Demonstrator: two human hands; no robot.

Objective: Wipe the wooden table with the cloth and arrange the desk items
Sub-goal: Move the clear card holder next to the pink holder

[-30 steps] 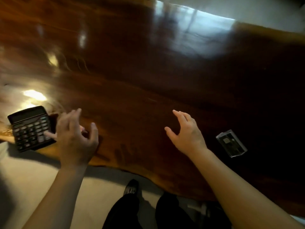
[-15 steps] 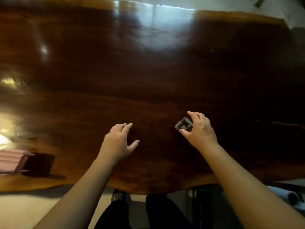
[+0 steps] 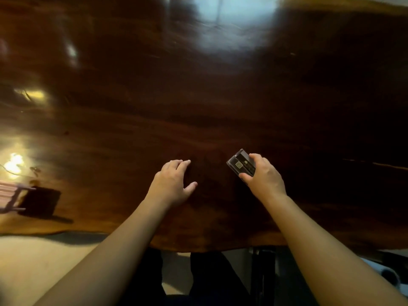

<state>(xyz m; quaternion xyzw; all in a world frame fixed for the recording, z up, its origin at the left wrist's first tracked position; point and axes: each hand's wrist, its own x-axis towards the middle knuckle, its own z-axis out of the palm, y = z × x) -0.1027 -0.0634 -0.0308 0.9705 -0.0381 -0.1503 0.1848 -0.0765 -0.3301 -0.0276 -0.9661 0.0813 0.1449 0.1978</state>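
Observation:
The dark, glossy wooden table [image 3: 198,96] fills most of the view. My right hand [image 3: 263,177] grips a small clear plastic case with dark contents [image 3: 239,165], holding it by its near end just above the wood, right of centre. Beside it, my left hand [image 3: 172,184] rests palm down on the tabletop with fingers spread and nothing in it. No cloth is in view.
At the far left edge sits a pink, ribbed object [image 3: 8,195] beside a dark block [image 3: 40,202]. The table's wavy front edge [image 3: 198,246] runs just below my hands, with pale floor [image 3: 33,272] and my dark trouser legs [image 3: 209,279] beneath.
The view swung right, so the calculator left the frame. My right hand reached the clear case and took hold of it. My left hand came off the calculator and settled flat near the centre.

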